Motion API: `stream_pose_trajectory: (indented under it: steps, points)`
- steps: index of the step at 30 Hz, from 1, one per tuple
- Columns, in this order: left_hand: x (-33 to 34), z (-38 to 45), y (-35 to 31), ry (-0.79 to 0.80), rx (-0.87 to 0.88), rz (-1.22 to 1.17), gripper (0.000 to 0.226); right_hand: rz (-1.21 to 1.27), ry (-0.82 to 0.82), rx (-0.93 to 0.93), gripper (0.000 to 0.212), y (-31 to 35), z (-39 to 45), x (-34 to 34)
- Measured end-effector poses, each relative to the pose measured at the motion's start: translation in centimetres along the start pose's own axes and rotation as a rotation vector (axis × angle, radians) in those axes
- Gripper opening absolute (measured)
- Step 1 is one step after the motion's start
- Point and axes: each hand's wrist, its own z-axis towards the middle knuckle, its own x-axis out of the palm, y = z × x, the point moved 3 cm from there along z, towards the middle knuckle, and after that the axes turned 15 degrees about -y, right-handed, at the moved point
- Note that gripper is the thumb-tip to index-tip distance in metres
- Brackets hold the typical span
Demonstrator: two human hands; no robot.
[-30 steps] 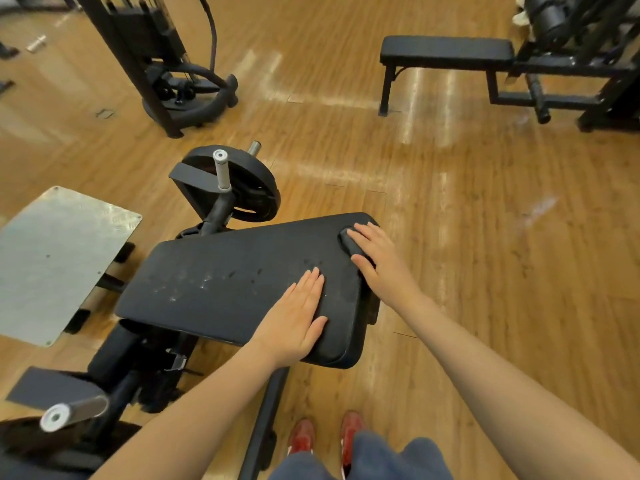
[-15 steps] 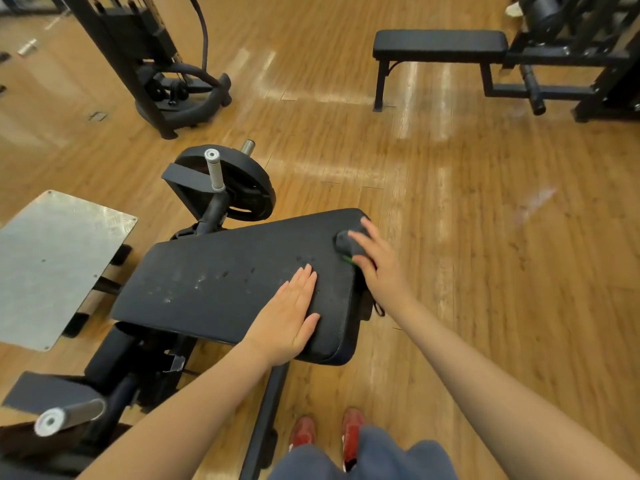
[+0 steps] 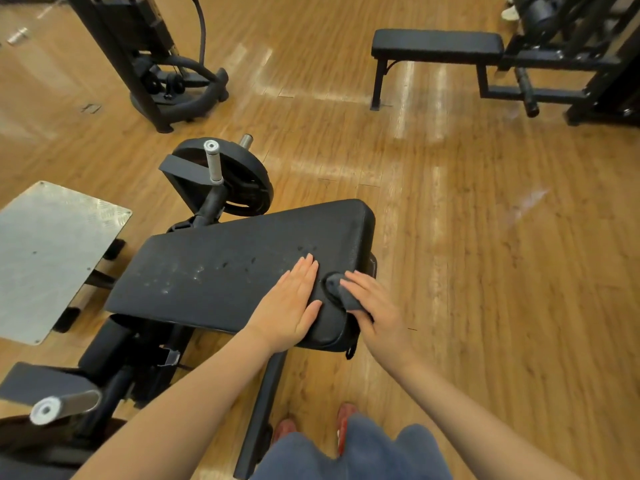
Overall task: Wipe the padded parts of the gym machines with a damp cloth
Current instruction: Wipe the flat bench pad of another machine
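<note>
A black padded bench seat [image 3: 221, 268] on a gym machine fills the middle of the view, with faint wet marks on its left half. My left hand [image 3: 292, 304] lies flat on the near right part of the pad, fingers straight. Just to its right my right hand [image 3: 372, 306] presses a small dark grey cloth [image 3: 341, 292] against the pad's near right corner, fingers lying over the cloth and thumb tucked under it.
A weight plate [image 3: 239, 181] on a peg stands behind the pad. A checkered metal footplate [image 3: 52, 251] lies to the left. A flat black bench [image 3: 436, 45] and a machine frame [image 3: 571, 60] stand at the back right, a cable machine base [image 3: 173, 88] at the back left. The floor is wood.
My right hand has slid the cloth from the pad's far right corner back toward me, ending next to my left hand. The left hand has stayed flat on the pad.
</note>
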Motion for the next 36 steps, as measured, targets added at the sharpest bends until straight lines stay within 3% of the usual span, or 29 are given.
stream_pose_trajectory:
  steps: [5, 12, 16, 20, 24, 27, 32, 36]
  points:
    - [0.1, 0.0, 0.6, 0.022, 0.017, -0.03, 0.085, -0.012, -0.092, 0.205, 0.046, -0.3, 2.3, 0.2]
    - [-0.4, 0.1, 1.7, 0.095, 0.118, -0.045, 0.084, -0.14, -0.196, 0.163, 0.044, 2.6, -5.4, 1.7]
    - [-0.3, 0.2, 2.3, 0.08, 0.162, -0.055, 0.077, -0.316, -0.128, 0.087, 0.045, 3.5, -5.0, 1.4]
    - [-0.1, -0.4, 4.4, 0.082, 0.236, -0.022, 0.091, -0.482, -0.068, 0.077, 0.042, 3.8, -1.7, 1.9]
    - [1.1, -2.3, 6.6, 0.045, 0.113, -0.024, 0.095, -0.715, 0.071, -0.102, 0.062, 5.6, -4.0, 3.2]
    - [1.6, -2.5, 6.9, 0.047, 0.094, -0.068, 0.097, -0.757, 0.131, -0.164, 0.068, 6.7, -4.9, 3.0]
    - [1.6, -2.4, 7.0, 0.029, 0.102, -0.081, 0.099, -0.772, 0.093, -0.094, 0.045, 7.0, 1.7, 3.2]
    - [1.4, -2.4, 7.0, 0.04, 0.112, -0.091, 0.097, -0.796, 0.172, 0.001, 0.043, 6.2, 4.4, 4.3]
